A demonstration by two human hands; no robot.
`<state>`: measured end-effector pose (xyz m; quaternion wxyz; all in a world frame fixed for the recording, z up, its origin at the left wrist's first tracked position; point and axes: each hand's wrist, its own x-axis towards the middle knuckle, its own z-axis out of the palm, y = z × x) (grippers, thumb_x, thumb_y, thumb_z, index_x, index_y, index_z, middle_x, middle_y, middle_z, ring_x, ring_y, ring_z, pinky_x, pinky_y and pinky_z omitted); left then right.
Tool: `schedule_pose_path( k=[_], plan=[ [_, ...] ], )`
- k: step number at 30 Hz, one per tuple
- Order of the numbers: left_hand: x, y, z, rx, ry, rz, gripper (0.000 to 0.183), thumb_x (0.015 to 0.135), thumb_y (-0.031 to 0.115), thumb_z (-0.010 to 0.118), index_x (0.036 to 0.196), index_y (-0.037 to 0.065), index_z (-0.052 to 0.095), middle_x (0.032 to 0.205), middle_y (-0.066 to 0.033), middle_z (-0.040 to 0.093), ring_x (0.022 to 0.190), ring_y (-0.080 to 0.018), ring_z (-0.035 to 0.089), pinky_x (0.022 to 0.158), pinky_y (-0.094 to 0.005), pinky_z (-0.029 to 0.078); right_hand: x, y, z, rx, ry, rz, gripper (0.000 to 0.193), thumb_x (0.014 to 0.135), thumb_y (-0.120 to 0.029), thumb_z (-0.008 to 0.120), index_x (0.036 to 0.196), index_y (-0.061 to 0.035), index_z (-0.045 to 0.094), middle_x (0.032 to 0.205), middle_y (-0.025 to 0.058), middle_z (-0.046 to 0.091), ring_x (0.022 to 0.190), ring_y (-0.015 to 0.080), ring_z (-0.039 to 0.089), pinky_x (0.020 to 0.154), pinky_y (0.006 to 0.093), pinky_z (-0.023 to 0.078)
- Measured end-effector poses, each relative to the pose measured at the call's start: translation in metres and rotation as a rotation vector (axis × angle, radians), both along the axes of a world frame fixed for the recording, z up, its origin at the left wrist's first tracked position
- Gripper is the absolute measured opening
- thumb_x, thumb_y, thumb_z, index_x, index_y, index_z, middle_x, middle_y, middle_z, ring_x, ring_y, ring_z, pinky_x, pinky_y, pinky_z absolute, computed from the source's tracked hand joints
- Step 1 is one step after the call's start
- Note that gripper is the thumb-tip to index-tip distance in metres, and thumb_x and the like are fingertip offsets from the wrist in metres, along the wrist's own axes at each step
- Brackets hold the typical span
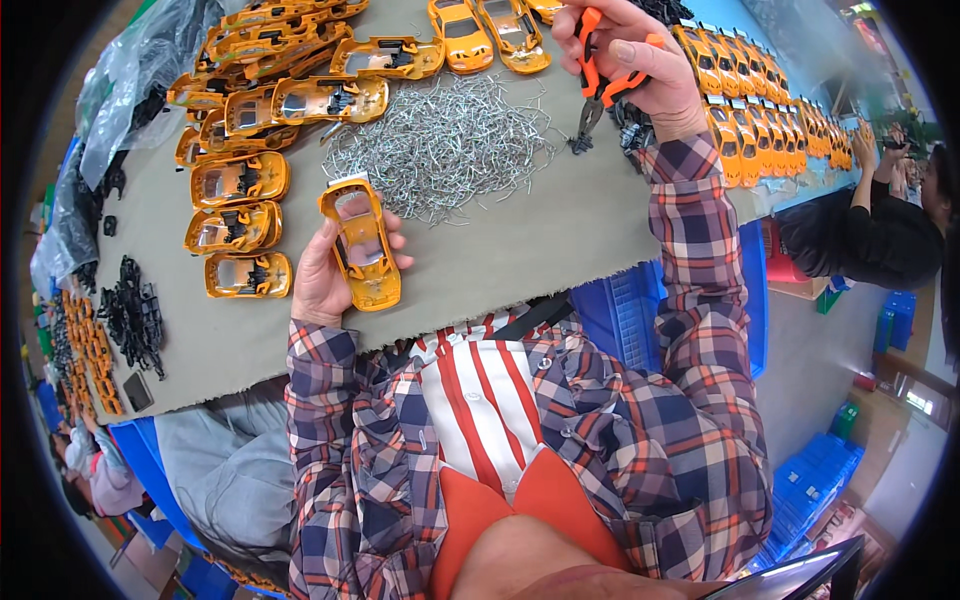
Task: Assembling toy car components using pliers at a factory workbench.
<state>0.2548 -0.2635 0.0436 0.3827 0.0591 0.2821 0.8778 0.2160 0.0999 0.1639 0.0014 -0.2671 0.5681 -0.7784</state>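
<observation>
My left hand point(325, 275) is closed around a yellow toy car body shell point(362, 250), its hollow underside and clear window part facing up. At the upper right, my right hand point(650, 75) grips pliers with orange and black handles point(600, 85). Their dark jaws point down toward the table. Something small and black point(580, 144) shows by the jaw tips; I cannot tell whether it is held. Between my hands and farther off lies a heap of thin silvery wire pieces point(450, 145). Several more shells point(240, 180) are lined up and stacked left of the heap.
Rows of finished-looking yellow toy cars point(745, 140) stand at the right. Black plastic parts point(130, 315) and a phone-like dark object point(137, 391) lie at the left. Blue crates point(625, 315) are beside me under the table edge. A person in black point(870, 225) works at the right.
</observation>
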Motion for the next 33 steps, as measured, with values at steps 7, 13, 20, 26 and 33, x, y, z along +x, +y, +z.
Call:
schedule_pose_path(
  k=[7,13,20,26,33],
  plan=[
    [0.000,0.002,0.000,-0.034,0.031,-0.013,0.053,0.089,0.039,0.051,0.130,0.007,0.040,0.114,-0.0199,0.052,0.101,-0.0312,0.056,0.084,-0.0532,0.048,0.008,0.000,-0.007,0.052,-0.071,-0.182,0.042,0.078,-0.005,0.053,0.119,0.0024,0.052,0.094,0.0095,0.057,0.075,0.0156,0.054,0.067,0.0286,0.047],
    [0.001,0.005,0.000,-0.009,0.051,0.038,0.058,0.089,0.049,0.047,0.126,0.004,0.043,0.113,-0.0181,0.052,0.100,-0.0303,0.055,0.084,-0.0511,0.049,0.023,-0.005,-0.010,0.054,-0.094,-0.611,0.042,0.084,-0.007,0.051,0.125,0.0025,0.046,0.096,0.0101,0.056,0.072,0.0144,0.054,0.067,0.0264,0.048],
    [-0.015,0.024,-0.001,-0.016,-0.052,0.034,0.069,0.089,0.062,0.029,0.122,0.005,0.046,0.105,-0.0180,0.057,0.094,-0.0312,0.059,0.084,-0.0523,0.048,0.016,0.002,-0.043,0.048,-0.056,-0.858,0.037,0.081,0.000,0.055,0.117,0.0047,0.050,0.082,0.0028,0.056,0.064,0.0110,0.053,0.060,0.0225,0.046],
    [-0.016,0.041,-0.004,-0.077,-0.073,0.058,0.060,0.093,0.054,0.032,0.120,0.003,0.047,0.111,-0.0178,0.056,0.099,-0.0309,0.057,0.085,-0.0514,0.048,0.042,-0.031,-0.028,-0.275,0.026,-0.416,0.041,0.084,0.001,0.044,0.125,0.0031,0.043,0.096,0.0089,0.050,0.084,0.0178,0.045,0.073,0.0371,0.041],
    [-0.015,0.047,-0.006,-0.064,-0.050,0.098,0.056,0.093,0.050,0.036,0.121,0.003,0.047,0.118,-0.0180,0.052,0.105,-0.0350,0.055,0.083,-0.0532,0.049,0.039,-0.119,-0.032,-0.477,0.229,-0.239,0.044,0.086,-0.005,0.049,0.129,-0.0022,0.041,0.103,0.0079,0.051,0.090,0.0179,0.045,0.078,0.0417,0.041]
  ],
)
